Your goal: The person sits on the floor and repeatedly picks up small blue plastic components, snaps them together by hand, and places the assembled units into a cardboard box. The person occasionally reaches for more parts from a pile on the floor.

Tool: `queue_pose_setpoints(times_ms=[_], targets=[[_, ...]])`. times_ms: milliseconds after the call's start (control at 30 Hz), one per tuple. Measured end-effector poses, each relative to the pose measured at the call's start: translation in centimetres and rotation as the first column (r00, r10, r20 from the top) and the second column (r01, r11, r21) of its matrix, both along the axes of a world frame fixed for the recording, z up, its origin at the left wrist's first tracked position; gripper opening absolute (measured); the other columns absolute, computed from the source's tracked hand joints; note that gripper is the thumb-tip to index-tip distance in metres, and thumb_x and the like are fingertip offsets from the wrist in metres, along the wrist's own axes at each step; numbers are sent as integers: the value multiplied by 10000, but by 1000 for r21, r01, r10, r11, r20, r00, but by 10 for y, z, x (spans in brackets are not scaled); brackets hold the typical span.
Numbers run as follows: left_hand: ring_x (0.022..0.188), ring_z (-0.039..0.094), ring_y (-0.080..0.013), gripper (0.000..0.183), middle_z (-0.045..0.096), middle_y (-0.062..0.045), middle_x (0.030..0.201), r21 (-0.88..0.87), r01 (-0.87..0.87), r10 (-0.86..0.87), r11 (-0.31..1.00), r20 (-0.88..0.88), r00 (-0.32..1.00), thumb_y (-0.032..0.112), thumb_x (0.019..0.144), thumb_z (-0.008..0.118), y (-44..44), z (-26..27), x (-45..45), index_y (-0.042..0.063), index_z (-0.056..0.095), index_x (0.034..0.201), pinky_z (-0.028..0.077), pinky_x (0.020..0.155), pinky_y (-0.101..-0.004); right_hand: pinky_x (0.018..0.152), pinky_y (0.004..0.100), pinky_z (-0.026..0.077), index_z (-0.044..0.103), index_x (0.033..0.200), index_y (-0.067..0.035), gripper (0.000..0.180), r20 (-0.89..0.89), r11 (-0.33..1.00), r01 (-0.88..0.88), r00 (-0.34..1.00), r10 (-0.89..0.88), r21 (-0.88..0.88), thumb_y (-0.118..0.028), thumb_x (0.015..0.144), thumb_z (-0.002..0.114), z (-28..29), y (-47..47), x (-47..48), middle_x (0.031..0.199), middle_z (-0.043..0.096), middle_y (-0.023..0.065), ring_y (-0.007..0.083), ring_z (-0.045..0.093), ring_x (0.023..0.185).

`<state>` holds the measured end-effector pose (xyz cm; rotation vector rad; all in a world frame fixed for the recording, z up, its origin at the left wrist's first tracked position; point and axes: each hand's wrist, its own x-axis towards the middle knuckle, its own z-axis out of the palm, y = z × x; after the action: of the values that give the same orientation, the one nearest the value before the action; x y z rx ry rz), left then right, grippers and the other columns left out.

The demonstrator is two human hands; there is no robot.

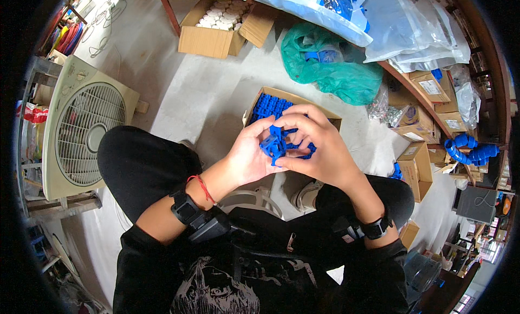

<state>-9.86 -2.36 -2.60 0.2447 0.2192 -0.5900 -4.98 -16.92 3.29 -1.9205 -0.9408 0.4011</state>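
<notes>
Both my hands meet in front of me, above an open cardboard box (335, 121). A blue plastic part (273, 145) with a block-like end lies between them. My left hand (248, 153) cups it from the left, thumb along its top. From the right, my right hand (321, 141) curls its fingers and thumb around the same part. Its fingers partly hide the part, so its full shape cannot be made out. Inside the box sit rows of similar blue plastic parts (269, 105), and more show behind my right fingers.
A box fan (91, 131) stands at the left. Ahead are a carton of white round pieces (225, 15) and a green plastic bag (333, 74). Clear plastic bags (414, 25) lie on the shelf at right, where a blue coiled piece (471, 151) hangs near open cartons (418, 172).
</notes>
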Motion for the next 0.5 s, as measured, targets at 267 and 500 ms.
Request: queue_pose_setpoints(times_ms=[267, 500], targets=[[931, 536, -217, 386, 534, -82, 1019, 151, -57, 71, 987, -87, 994, 370, 895, 300, -2, 2, 3, 79, 458, 1094, 449, 714, -345, 699, 339, 427, 556, 859, -83, 322, 221, 994, -43, 973, 65, -103, -192, 582, 678, -8, 5, 2, 887, 468, 73, 265, 489, 846], [926, 508, -158, 326, 520, -35, 995, 176, -42, 57, 983, -81, 995, 331, 899, 318, -7, -2, 5, 95, 468, 1066, 442, 761, -330, 672, 345, 442, 515, 831, -60, 313, 263, 983, -7, 963, 56, -182, -162, 580, 671, -14, 5, 0, 853, 461, 88, 268, 510, 813]])
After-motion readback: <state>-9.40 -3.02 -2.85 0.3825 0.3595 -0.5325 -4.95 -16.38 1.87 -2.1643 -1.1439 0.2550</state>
